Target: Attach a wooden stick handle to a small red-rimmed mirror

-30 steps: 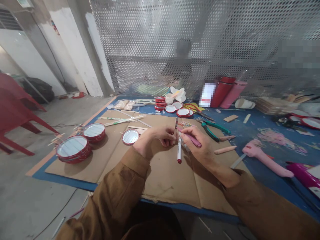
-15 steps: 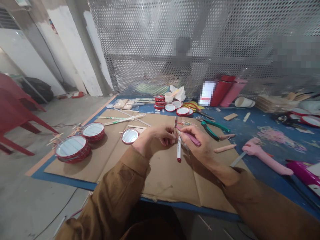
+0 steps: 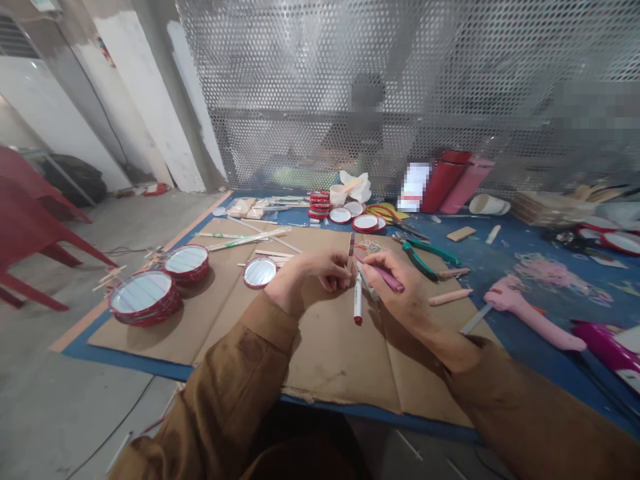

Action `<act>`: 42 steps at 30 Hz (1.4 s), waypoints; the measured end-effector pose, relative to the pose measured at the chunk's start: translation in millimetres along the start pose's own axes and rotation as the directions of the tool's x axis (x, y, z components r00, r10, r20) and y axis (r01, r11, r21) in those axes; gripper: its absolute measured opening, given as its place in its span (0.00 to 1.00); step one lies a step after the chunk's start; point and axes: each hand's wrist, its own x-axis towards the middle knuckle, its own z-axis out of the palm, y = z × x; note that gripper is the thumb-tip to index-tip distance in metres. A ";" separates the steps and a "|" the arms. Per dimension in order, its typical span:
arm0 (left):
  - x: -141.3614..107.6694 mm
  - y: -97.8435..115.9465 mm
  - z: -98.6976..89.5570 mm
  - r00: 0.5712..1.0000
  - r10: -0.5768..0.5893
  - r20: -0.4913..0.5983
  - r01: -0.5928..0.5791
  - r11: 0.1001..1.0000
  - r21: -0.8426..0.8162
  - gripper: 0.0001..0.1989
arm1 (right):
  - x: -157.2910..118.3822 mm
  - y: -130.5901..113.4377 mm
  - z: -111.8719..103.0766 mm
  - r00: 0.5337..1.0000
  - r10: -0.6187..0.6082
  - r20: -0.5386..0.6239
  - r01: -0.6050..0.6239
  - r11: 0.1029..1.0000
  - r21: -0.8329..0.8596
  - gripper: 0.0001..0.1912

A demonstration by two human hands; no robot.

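My left hand (image 3: pixel 330 270) is closed on a thin wooden stick (image 3: pixel 351 248) with dark marks on its upper part, held upright. In my right hand (image 3: pixel 393 277) is a purple pen (image 3: pixel 387 277), gripped as for writing, its front end close to the stick. A white marker with a red end (image 3: pixel 358 300) shows just below and between the hands; whether it rests on the cardboard (image 3: pixel 330 360) or is held I cannot tell. Left of my left hand lies a small round red-rimmed tin (image 3: pixel 259 273), with wooden sticks (image 3: pixel 275 255) behind it.
Two red round drum-like tins (image 3: pixel 145 298) stand at the left. Green-handled pliers (image 3: pixel 420 259), rubber bands (image 3: pixel 545 270) and a pink glue gun (image 3: pixel 535 313) lie on the right. Stacked tins (image 3: pixel 319 205), a phone (image 3: pixel 415 185) and a red bottle (image 3: pixel 446 180) stand along the mesh panel (image 3: pixel 300 87).
Both hands stay nearly in place. The purple pen and my right hand have shifted very slightly; the stick remains upright in my left hand.
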 end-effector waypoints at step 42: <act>0.8 -0.8 0.1 1.000 -0.007 -0.017 0.007 1.000 -0.007 0.02 | -0.2 1.2 0.2 1.000 -0.012 -0.013 0.012 1.000 -0.012 0.05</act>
